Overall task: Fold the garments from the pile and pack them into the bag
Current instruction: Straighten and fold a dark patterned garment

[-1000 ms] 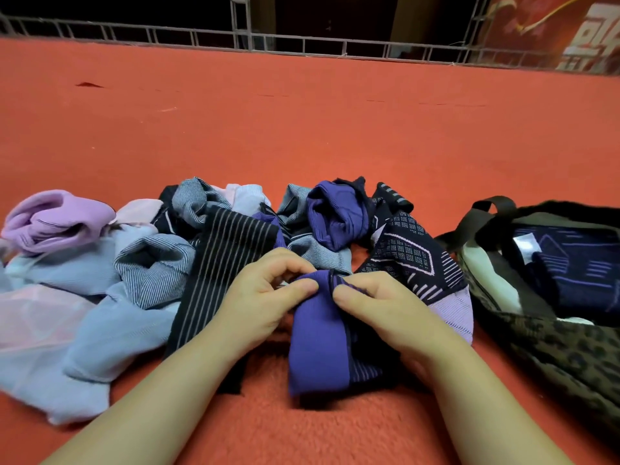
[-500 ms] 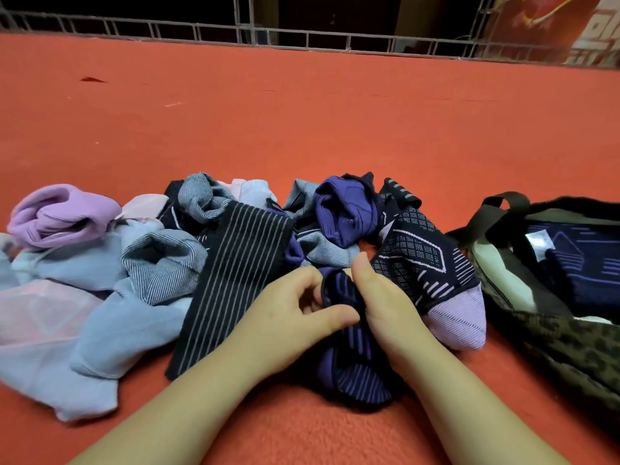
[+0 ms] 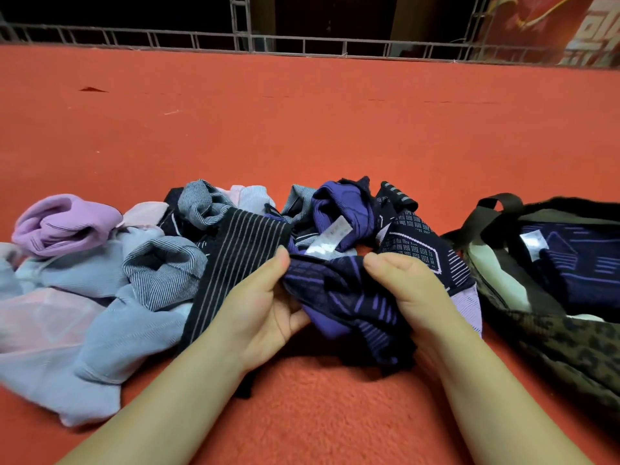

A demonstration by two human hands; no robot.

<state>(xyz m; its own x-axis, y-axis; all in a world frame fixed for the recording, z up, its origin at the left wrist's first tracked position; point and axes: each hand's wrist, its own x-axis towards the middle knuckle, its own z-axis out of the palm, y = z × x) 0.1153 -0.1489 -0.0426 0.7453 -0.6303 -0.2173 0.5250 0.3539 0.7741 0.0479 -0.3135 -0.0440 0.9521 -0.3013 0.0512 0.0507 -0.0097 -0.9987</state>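
Head view: your left hand (image 3: pixel 265 307) and right hand (image 3: pixel 409 297) both grip a navy-and-purple patterned garment (image 3: pixel 349 307) at 6 o'clock. Beyond lies the pile (image 3: pixel 161 260), from 9 to 12; the bag (image 3: pixel 553 323) sits at 3 o'clock.
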